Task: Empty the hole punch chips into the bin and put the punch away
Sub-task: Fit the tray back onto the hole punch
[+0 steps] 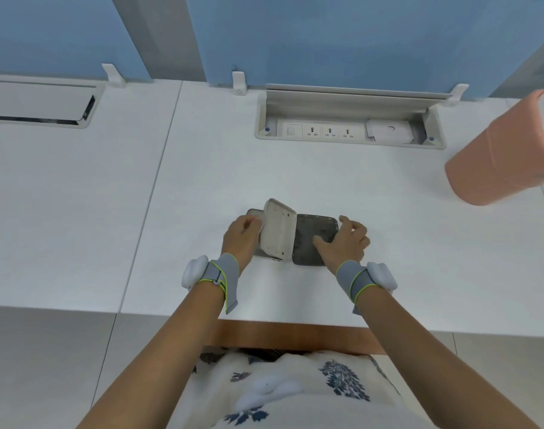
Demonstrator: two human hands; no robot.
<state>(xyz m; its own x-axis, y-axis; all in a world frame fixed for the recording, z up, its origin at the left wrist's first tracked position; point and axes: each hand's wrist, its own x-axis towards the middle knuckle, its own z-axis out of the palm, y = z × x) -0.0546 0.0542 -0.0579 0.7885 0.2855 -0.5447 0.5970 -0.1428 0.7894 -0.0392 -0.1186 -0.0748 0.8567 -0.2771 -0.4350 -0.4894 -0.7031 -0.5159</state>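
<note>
Hole punch [278, 232] sits at frame center on the white desk [202, 168], long axis running left-right, cream part tipped up. Left hand [241, 239] grips its left end; right hand [345, 243] clamps the grey chip tray [314, 235]. Chips hard to make out. Peach bin [499, 153] at right edge, partly cut off.

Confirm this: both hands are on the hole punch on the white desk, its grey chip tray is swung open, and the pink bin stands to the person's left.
One thing is off. The head view shows the pink bin at the far right of the white desk, not the left. The rest holds: the left hand and right hand are both on the hole punch, and its grey chip tray is swung open.
</note>
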